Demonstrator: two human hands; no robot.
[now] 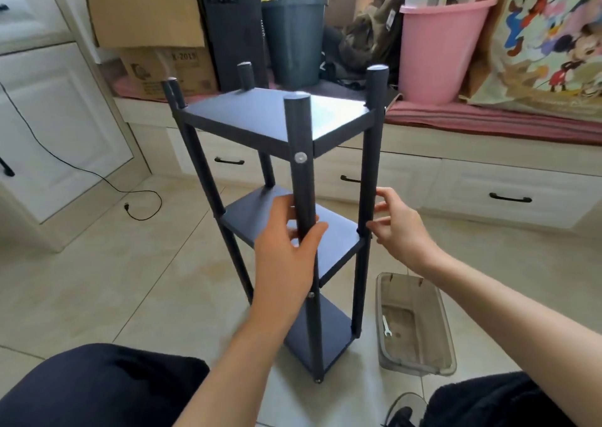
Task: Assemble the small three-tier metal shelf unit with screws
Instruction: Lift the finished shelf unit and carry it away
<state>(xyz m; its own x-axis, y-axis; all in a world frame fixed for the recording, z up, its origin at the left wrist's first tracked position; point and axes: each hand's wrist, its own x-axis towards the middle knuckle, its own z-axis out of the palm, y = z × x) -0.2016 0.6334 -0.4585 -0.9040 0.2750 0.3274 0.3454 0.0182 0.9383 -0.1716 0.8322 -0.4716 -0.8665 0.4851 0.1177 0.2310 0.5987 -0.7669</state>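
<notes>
A dark three-tier metal shelf unit [250, 117] stands upright on the tiled floor in front of me, with three plates between four black posts. A silver screw head [300, 157] shows on the near post at the top tier. My left hand [286, 247] grips that near post between the top and middle tiers, thumb on the right side. My right hand [400, 227] hovers at the right post near the middle tier, fingers loosely spread and fingertips just touching or nearly touching the post.
A clear plastic tray [413, 364] lies on the floor to the right with a small wrench [386, 325] inside. Behind stand a pink bucket [436, 48], a dark bin [293, 38], cardboard boxes [146, 12] and white drawers [508, 192]. A black cable [97, 175] trails at left. My knees frame the bottom.
</notes>
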